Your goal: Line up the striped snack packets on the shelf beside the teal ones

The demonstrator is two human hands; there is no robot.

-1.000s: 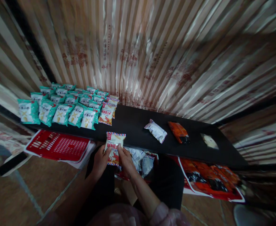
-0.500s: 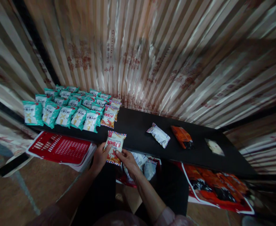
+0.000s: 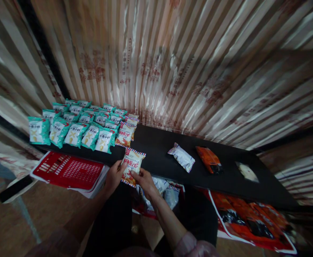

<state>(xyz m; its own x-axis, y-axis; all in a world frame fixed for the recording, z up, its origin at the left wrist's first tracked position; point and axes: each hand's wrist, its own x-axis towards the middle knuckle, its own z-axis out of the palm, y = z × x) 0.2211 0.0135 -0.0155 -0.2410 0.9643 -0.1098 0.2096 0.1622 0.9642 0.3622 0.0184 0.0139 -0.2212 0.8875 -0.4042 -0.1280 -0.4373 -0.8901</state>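
Note:
Between my two hands is a white and orange snack bag (image 3: 132, 165) with striped ends, its printed front facing up. My left hand (image 3: 114, 177) grips its left edge, and my right hand (image 3: 145, 182) pinches its lower right side with the thumb on top. The bag is held over the front edge of the black shelf board (image 3: 156, 150). Just behind it, similar orange and white bags (image 3: 124, 134) stand at the end of several rows of teal and white snack bags (image 3: 75, 134).
Further right on the board lie a white striped-end bag (image 3: 182, 157), an orange and black bag (image 3: 209, 159) and a small clear packet (image 3: 246, 172). Below are an upturned red basket (image 3: 68, 167), a basket of white bags (image 3: 169, 196) and a red basket of orange bags (image 3: 242, 214). A striped curtain (image 3: 156, 64) hangs behind.
The view has shifted slightly, so everything sits a little lower and to the right. Both hands keep hold of the same snack bag, with hardly any change in grip.

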